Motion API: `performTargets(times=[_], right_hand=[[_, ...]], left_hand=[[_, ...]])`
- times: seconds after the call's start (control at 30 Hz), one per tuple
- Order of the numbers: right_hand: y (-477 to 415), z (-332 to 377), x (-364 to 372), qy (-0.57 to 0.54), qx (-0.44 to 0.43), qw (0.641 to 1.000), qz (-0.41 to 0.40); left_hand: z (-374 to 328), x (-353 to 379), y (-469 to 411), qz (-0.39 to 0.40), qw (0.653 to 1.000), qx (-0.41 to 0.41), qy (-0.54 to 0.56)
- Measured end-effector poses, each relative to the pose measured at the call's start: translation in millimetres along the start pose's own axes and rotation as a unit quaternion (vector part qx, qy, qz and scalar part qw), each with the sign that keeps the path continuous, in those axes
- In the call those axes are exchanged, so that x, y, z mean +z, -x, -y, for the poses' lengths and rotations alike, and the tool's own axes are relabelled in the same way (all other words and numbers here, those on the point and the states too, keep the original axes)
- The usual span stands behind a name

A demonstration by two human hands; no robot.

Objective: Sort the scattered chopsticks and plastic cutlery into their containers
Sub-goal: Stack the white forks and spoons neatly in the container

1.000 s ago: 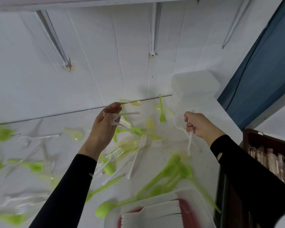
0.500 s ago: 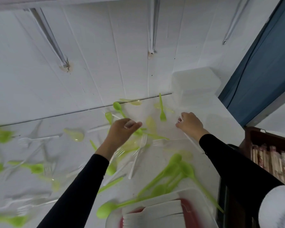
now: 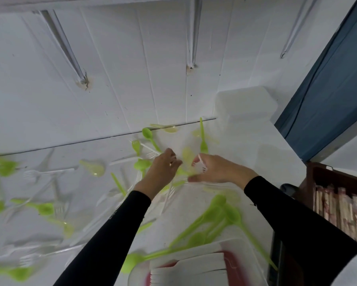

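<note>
Green and white plastic cutlery lies scattered over a white table (image 3: 256, 153). My left hand (image 3: 163, 172) reaches down among it, fingers curled, and seems to pinch a white fork (image 3: 174, 157) at its fingertips. Just right of it, my right hand (image 3: 218, 170) grips a white fork (image 3: 200, 165) whose tines stick out towards the left hand. The two hands are almost touching. A green fork (image 3: 203, 141) and a green spoon (image 3: 147, 134) lie beyond them. Several long green spoons (image 3: 214, 219) lie nearer to me.
A clear tub (image 3: 249, 256) with stacked white forks sits at the bottom edge. A clear lidded container (image 3: 243, 108) stands at the back right by the wall. Off the table's right edge, a brown box (image 3: 322, 172) holds wrapped chopsticks.
Both hands have come down and together over the middle of the pile. The right hand moved left towards the left hand and now shows fork tines in its grip.
</note>
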State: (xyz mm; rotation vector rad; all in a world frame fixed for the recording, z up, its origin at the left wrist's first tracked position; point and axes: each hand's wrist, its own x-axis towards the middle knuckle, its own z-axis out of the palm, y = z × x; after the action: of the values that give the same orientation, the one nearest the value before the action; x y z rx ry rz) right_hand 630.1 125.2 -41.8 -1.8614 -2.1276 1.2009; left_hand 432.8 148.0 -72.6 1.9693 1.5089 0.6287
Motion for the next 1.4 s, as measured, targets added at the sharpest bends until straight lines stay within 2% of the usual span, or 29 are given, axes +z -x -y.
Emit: performTargets(times=[0.1,0.2,0.37,0.53,0.63,0.73,0.8,0.87,0.93,1.0,1.17,1.23,1.33,1.4], right_hand=[[-5.1,-4.3,11.1,0.129,0.006,0.991,0.020],[-11.2,-6.5,17.2,0.179,-0.005,0.984,0.013],[-10.6,-6.1,17.0,0.148,-0.008,0.989,-0.015],[-6.2,0.8,5.3,0.157,0.009,0.984,-0.078],[-2.9,1.0,-3.8,0.153,0.036,0.984,-0.090],[-2.3,-2.3,-8.0,0.068,0.038,0.991,-0.106],[0.2,1.7,-9.4,-0.068,0.009,0.990,-0.120],[3.1,11.9,-11.6,-0.183,-0.030,0.975,-0.122],[9.2,23.8,-10.2,-0.271,-0.043,0.958,-0.081],[15.0,32.8,-0.1,-0.341,-0.064,0.938,-0.007],[29.0,58.7,23.8,-0.424,-0.096,0.890,0.137],[32.2,62.1,22.4,-0.452,-0.079,0.875,0.153],[34.2,61.3,18.7,-0.444,-0.064,0.880,0.153],[32.5,62.1,17.3,-0.465,-0.039,0.872,0.147]], left_hand=[[-1.8,-22.8,-0.3,-0.058,0.995,-0.003,0.082],[0.6,-45.9,1.2,-0.085,0.992,-0.005,0.091],[-4.2,-68.6,14.3,-0.090,0.967,-0.035,0.238],[4.1,-78.5,35.1,-0.132,0.975,-0.077,0.160],[4.7,-80.4,48.6,-0.118,0.964,-0.123,0.204],[9.1,-78.9,55.8,-0.108,0.957,-0.146,0.226],[11.3,-76.2,58.4,-0.102,0.964,-0.150,0.193],[8.9,-72.1,61.3,-0.082,0.967,-0.142,0.197],[-0.3,-67.8,63.5,-0.060,0.959,-0.128,0.247],[-14.7,-61.9,63.0,-0.043,0.942,-0.123,0.310],[-40.5,-44.6,58.3,0.022,0.900,-0.077,0.427],[-42.1,-43.1,58.4,0.023,0.906,-0.061,0.419],[-46.2,-41.4,59.8,-0.015,0.923,-0.045,0.381],[-42.6,-42.5,58.1,-0.069,0.905,-0.050,0.417]])
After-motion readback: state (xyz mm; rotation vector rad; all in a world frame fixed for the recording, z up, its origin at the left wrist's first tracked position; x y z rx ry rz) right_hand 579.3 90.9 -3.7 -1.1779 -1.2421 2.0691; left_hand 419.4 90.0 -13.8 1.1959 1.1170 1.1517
